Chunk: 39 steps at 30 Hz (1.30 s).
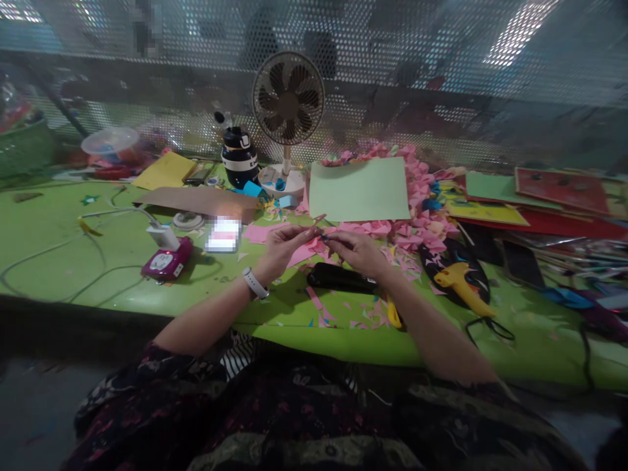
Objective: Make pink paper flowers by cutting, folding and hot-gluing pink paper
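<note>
My left hand [287, 247], with a white watch on the wrist, pinches close to the fingertips of my right hand [360, 252]. Between them is a small piece of pink paper [318, 243], partly covered by the fingers; a thin strip sticks up above it. A tiny dark blue bit shows at the right fingertips, too small to name. Just below my right hand lies a black stapler [338, 278]. Pink paper scraps [321, 311] are strewn in front of it, and a yellow loop-like handle [393, 314] pokes out beside my right forearm.
Behind the hands, a pale green sheet [360, 190] rests against a heap of folded pink paper [419, 190]. A fan [288, 104] and black jug [239, 160] stand at the back. Left are a lit phone [223, 234] and purple power adapter [167, 260]; right, a yellow glue gun [464, 288].
</note>
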Motion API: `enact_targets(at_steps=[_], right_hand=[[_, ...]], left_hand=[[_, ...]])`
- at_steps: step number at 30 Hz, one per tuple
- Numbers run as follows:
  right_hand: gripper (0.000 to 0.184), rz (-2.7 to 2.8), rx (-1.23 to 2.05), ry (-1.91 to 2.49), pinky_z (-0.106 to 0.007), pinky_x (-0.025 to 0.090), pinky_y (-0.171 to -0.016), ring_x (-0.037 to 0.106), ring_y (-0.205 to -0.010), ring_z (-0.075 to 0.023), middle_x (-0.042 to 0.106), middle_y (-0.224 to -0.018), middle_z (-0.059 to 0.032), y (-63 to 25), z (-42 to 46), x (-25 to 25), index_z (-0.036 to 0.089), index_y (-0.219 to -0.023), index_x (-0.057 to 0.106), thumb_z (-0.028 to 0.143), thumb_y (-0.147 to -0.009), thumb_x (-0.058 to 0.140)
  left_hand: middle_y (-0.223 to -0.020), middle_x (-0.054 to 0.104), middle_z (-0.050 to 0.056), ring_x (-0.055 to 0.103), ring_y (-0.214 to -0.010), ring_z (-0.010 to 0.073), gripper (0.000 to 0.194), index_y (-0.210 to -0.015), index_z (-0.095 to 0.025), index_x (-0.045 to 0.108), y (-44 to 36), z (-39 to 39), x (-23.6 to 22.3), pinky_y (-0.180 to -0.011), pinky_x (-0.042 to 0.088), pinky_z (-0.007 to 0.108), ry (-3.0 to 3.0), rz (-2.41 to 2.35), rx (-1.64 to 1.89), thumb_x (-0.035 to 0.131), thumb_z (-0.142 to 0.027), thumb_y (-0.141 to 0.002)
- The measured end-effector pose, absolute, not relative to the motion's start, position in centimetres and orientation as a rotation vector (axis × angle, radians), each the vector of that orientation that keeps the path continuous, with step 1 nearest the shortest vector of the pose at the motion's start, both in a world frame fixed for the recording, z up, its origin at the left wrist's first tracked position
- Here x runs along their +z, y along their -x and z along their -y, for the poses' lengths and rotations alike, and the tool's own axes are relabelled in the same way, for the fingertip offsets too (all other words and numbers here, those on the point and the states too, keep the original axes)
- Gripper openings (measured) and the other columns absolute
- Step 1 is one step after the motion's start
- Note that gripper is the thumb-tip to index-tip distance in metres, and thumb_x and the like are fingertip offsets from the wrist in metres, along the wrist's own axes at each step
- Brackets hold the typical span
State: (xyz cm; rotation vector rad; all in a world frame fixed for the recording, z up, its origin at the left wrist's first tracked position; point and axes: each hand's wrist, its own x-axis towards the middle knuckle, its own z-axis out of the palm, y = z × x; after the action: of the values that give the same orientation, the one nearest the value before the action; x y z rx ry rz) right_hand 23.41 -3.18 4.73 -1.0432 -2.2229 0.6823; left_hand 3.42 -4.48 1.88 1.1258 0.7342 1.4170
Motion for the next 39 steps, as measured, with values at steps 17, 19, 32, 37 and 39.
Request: enact_targets(at_steps=[17,19,32,37,39], right_hand=[[0.029,2.304,0.186,1.019,-0.036,0.054,-0.08,0.067,-0.102,-0.0254,0.073,-0.113,-0.009,-23.7,2.8,3.3,0.026,-0.113,0.075,0.037,-0.097,0.054],[0.03,2.33,0.104,1.06,-0.033,0.052,-0.071,0.067,-0.1,-0.0243,0.072,-0.114,-0.0088,-23.8,2.9,3.4,0.027,-0.115,0.074,0.037,-0.097,0.053],[0.033,2.331,-0.053,1.006,-0.031,0.053,-0.068,0.07,-0.092,-0.0231,0.074,-0.112,-0.0094,-23.1,3.4,3.3,0.022,-0.121,0.068,0.04,-0.099,0.051],[0.032,2.271,-0.019,0.89,-0.031,0.056,-0.074,0.071,-0.091,-0.0215,0.076,-0.104,-0.0083,-23.5,2.9,3.2,0.021,-0.113,0.071,0.038,-0.101,0.046],[0.032,2.257,0.032,0.859,-0.032,0.057,-0.077,0.072,-0.093,-0.0214,0.076,-0.106,-0.0084,-23.7,2.7,3.2,0.021,-0.113,0.071,0.037,-0.101,0.046]], left_hand=[[-0.094,0.078,0.005,0.071,-0.088,0.0158,0.022,-0.085,-0.022,0.079,-3.6,4.4,1.7,-0.095,0.054,0.037,-1.057,-0.687,1.395,0.084,-0.037,-0.071],[-0.095,0.078,0.005,0.071,-0.089,0.0164,0.023,-0.086,-0.022,0.079,-3.6,4.4,1.7,-0.096,0.053,0.038,-1.052,-0.686,1.397,0.084,-0.038,-0.07],[-0.08,0.075,0.001,0.073,-0.085,0.0153,0.025,-0.07,-0.018,0.069,-3.5,4.2,1.3,-0.091,0.055,0.034,-1.046,-0.686,1.549,0.083,-0.038,-0.071],[-0.091,0.077,0.004,0.072,-0.088,0.0158,0.022,-0.084,-0.02,0.076,-3.5,4.2,1.3,-0.089,0.056,0.034,-1.073,-0.684,1.527,0.084,-0.035,-0.071],[-0.094,0.078,0.004,0.072,-0.089,0.0159,0.022,-0.087,-0.021,0.077,-3.5,4.3,1.4,-0.09,0.057,0.035,-1.096,-0.687,1.516,0.084,-0.035,-0.072]])
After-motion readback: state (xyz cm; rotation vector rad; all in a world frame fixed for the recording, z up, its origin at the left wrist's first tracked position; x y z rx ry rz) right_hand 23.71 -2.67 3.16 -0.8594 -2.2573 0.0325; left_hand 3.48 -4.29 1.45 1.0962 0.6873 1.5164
